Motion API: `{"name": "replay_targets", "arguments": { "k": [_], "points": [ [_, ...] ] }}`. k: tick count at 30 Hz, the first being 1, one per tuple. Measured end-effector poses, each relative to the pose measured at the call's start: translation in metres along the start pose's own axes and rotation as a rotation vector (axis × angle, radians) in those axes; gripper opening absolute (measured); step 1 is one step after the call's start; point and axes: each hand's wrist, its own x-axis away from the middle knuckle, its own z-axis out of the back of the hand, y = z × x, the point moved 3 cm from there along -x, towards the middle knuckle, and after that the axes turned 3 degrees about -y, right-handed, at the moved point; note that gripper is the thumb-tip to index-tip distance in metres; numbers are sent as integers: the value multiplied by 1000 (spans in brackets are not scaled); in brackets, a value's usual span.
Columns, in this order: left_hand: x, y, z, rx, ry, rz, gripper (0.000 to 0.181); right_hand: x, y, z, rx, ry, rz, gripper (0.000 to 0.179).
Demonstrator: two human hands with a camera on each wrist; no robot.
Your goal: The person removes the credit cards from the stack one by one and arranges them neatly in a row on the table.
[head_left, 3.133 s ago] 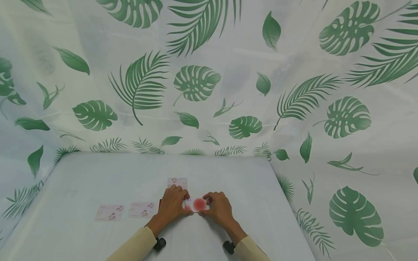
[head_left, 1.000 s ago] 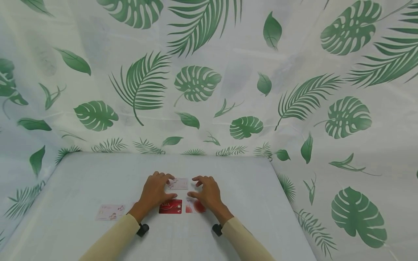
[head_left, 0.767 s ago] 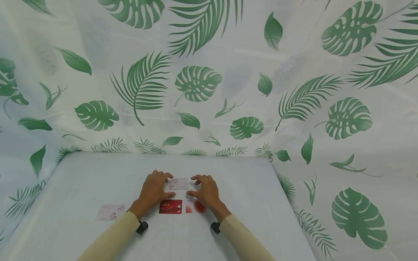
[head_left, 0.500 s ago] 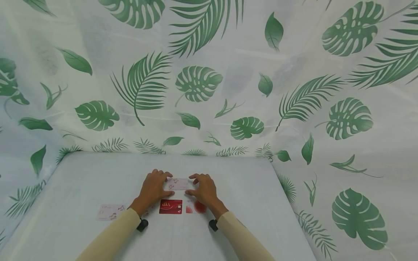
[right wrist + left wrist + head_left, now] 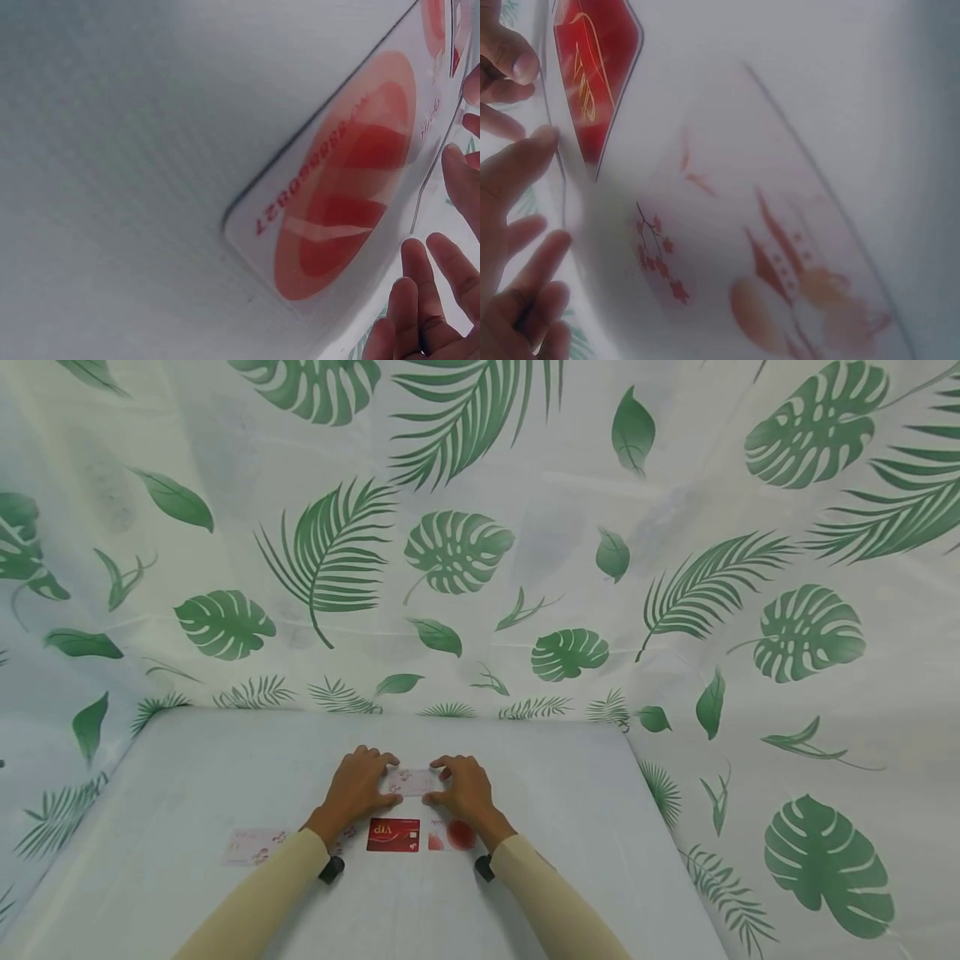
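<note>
A pale pink card [image 5: 411, 782] with a floral print lies flat on the white table between my two hands. My left hand [image 5: 354, 789] is at its left end, thumb and index finger spread around the corners. At the right end, my right hand [image 5: 467, 792] has thumb and index finger parted in the same way, fingertips right at the edges. Nearer to me lie a red VIP card [image 5: 393, 835] and a white card with red circles [image 5: 452, 836], side by side. In the right wrist view the circles card [image 5: 337, 187] shows large, its right hand's fingers loosely spread.
Another pale pink card [image 5: 251, 847] lies at the left of the table [image 5: 187, 777]. A further floral card [image 5: 780, 247] fills the left wrist view; my left sleeve [image 5: 281, 885] hides most of it in the head view. A leaf-patterned sheet [image 5: 480, 568] surrounds the table.
Both hands have left the circles card and moved away from me to the pale pink card. Over the last second the right hand has come in closer to its right end.
</note>
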Motion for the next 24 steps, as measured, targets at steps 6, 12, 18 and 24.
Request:
{"name": "replay_targets", "arguments": {
  "k": [6, 12, 18, 24],
  "points": [
    [-2, -1, 0, -7, -21, -9, 58, -5, -1, -3, 21, -16, 7, 54],
    [-6, -5, -4, -17, -44, -7, 53, -9, -2, -5, 45, -29, 18, 52],
    [-8, -5, -6, -4, -41, -5, 50, -12, -3, -6, 44, -51, 10, 50],
    [-9, -5, -6, 29, -47, 9, 48, -13, -2, -6, 29, -62, 17, 49]
  ]
}}
